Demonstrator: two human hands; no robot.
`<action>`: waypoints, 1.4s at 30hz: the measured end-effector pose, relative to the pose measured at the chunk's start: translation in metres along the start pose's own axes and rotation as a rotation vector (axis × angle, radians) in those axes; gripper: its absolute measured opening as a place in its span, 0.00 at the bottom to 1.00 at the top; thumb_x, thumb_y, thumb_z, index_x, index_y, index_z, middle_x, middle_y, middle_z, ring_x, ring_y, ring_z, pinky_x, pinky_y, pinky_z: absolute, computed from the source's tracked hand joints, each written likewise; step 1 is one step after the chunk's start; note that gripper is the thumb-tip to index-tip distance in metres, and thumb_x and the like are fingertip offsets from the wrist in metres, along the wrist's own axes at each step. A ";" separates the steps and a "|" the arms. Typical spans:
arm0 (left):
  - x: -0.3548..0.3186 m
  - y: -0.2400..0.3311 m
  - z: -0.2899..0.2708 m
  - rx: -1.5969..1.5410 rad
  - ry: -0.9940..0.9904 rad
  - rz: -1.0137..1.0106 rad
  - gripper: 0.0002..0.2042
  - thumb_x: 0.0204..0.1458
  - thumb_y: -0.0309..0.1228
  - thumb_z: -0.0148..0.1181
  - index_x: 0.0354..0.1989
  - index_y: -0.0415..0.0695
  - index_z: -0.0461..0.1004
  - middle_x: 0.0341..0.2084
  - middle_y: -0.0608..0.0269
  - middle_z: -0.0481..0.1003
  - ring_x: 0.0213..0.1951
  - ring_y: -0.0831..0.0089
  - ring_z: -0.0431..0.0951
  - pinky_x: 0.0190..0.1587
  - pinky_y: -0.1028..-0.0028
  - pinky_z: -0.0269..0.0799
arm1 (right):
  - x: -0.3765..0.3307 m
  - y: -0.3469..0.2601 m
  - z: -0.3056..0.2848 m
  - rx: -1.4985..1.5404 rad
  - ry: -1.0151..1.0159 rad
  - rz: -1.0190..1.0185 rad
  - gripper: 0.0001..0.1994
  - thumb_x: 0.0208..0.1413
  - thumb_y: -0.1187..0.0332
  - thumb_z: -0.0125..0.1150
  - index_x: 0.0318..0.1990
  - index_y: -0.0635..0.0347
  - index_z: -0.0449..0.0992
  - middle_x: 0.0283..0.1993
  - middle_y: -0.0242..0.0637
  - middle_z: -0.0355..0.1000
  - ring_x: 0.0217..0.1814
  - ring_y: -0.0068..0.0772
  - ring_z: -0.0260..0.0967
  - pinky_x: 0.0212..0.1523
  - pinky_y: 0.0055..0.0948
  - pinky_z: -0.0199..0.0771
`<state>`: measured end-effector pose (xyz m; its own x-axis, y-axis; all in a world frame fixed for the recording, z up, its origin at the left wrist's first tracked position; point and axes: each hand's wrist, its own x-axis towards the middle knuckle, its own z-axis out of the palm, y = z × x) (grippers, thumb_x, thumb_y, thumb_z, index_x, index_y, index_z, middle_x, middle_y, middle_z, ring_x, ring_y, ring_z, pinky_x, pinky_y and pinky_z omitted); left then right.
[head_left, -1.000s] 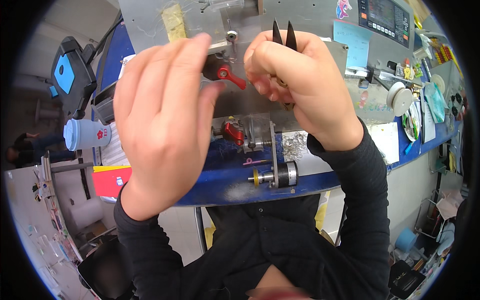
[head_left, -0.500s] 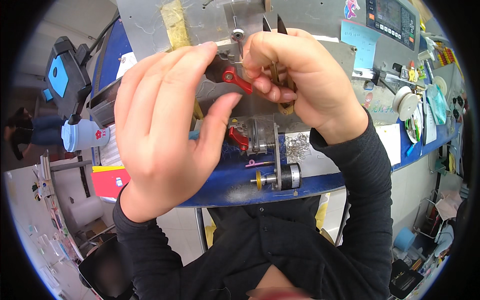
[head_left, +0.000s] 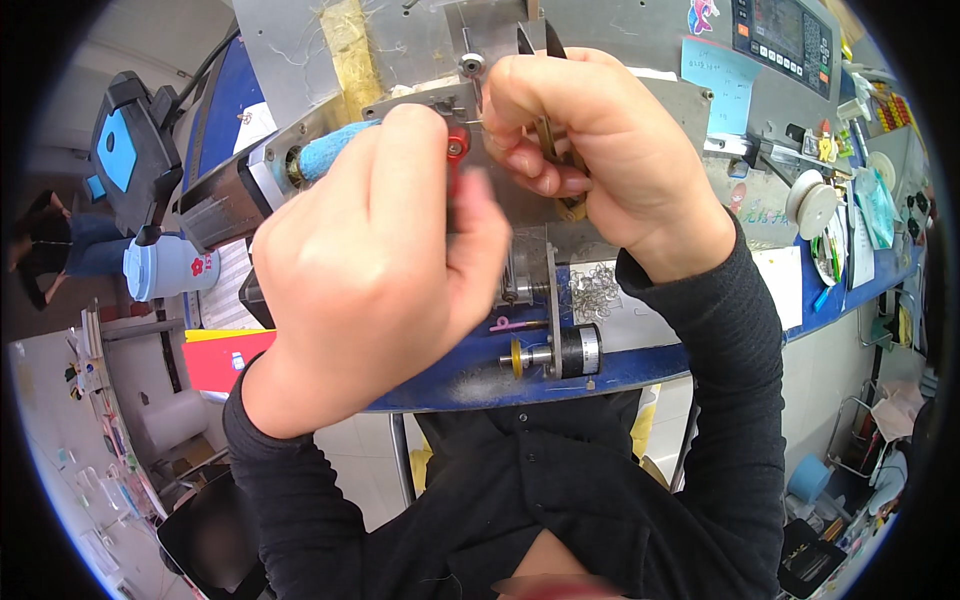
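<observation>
My left hand point(head_left: 370, 220) is closed about a red clamp lever point(head_left: 457, 145) on the metal machine; its thumb is blurred and the lever's lower end is hidden behind the fingers. In my right hand point(head_left: 610, 150), the curled fingers hold brass-coloured tweezers point(head_left: 548, 140), their two dark prongs pointing away from me. A thin metal piece point(head_left: 474, 122) sticks out from between the right thumb and index finger toward the machine's small clamp, too fine to name. Just beyond it stands a slim metal rod with a round collar point(head_left: 471, 65).
A blue padded roller point(head_left: 335, 150) lies left of the lever. Nearer me are a pile of small wire hooks point(head_left: 595, 292) on white paper and a black cylinder with a shaft point(head_left: 580, 350). A control panel point(head_left: 785, 40) stands far right; a pale blue cup point(head_left: 170, 268) is at left.
My left hand has gone from spread fingers to a grip at the red lever, which has swung to point more toward me. My right hand has barely moved.
</observation>
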<state>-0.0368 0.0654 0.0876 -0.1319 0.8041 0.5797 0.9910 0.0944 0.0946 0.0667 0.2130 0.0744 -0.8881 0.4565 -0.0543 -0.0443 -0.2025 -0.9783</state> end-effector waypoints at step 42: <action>-0.013 -0.024 -0.005 0.414 0.217 0.166 0.17 0.42 0.16 0.71 0.42 0.37 0.78 0.38 0.55 0.79 0.43 0.57 0.77 0.46 0.64 0.73 | -0.020 0.027 0.003 -0.811 0.373 -0.757 0.06 0.61 0.76 0.63 0.42 0.68 0.82 0.29 0.29 0.79 0.26 0.11 0.67 0.26 0.15 0.63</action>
<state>-0.0586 0.0499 0.0820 0.0706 0.6913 0.7191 0.9184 0.2363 -0.3174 0.0815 0.1958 0.0496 -0.5650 0.4769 0.6733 -0.0801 0.7805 -0.6201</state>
